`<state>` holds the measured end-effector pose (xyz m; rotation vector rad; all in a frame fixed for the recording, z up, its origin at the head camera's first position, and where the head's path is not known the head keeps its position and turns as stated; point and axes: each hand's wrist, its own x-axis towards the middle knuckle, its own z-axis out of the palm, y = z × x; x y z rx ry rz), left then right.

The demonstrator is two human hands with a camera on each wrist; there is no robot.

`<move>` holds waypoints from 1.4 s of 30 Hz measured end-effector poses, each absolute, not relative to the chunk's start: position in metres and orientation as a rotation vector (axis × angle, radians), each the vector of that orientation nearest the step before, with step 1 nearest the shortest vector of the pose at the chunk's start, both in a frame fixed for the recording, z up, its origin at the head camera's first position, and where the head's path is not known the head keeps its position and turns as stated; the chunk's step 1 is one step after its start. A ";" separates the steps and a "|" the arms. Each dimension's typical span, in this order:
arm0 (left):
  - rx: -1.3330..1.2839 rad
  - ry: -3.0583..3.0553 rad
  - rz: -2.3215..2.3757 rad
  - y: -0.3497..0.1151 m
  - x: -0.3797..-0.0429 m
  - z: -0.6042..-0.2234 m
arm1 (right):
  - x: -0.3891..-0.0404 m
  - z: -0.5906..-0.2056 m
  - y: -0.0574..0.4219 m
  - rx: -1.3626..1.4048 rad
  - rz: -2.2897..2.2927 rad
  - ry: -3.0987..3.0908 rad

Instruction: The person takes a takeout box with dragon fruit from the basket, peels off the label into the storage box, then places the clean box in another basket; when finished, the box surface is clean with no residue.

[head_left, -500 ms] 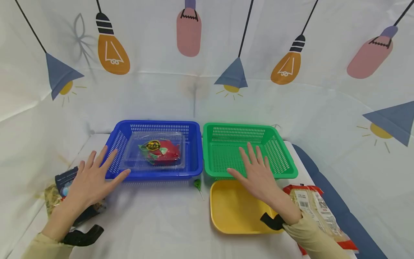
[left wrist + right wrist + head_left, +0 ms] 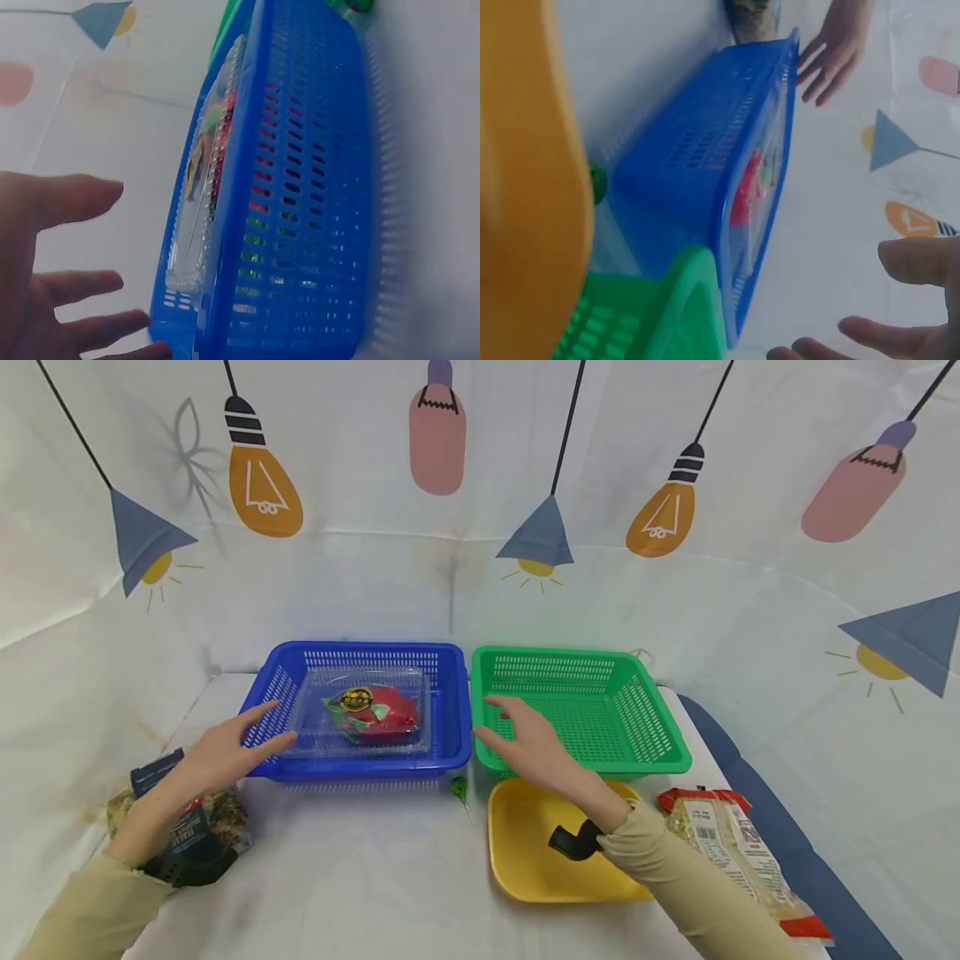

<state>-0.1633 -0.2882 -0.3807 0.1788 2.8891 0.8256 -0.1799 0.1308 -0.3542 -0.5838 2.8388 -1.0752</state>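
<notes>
Swung right grip (image 2: pixel 528 747) leftward, to above the left side of the green basket (image 2: pixel 588 727), and turned left grip (image 2: pixel 213 760) inward, near the left rim of the blue basket (image 2: pixel 360 769). Saw clear plastic box (image 2: pixel 362 710) between both grips, lying within the blue basket. Held thumb apart from fingers on each side, gripping nothing. Spotted red-and-green item (image 2: pixel 393 714) inside the box, and yellow tray (image 2: pixel 525 852) before the green basket.

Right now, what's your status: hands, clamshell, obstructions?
Both empty: left hand by left end of blue basket, right hand over green basket. Clear clamshell with dragon fruit inside blue basket, nothing stacked on it. Basket walls surround it.
</notes>
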 end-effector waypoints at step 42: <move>0.125 1.974 1.595 -0.325 -0.258 -0.413 | -0.307 -0.393 0.033 -0.014 -1.514 1.817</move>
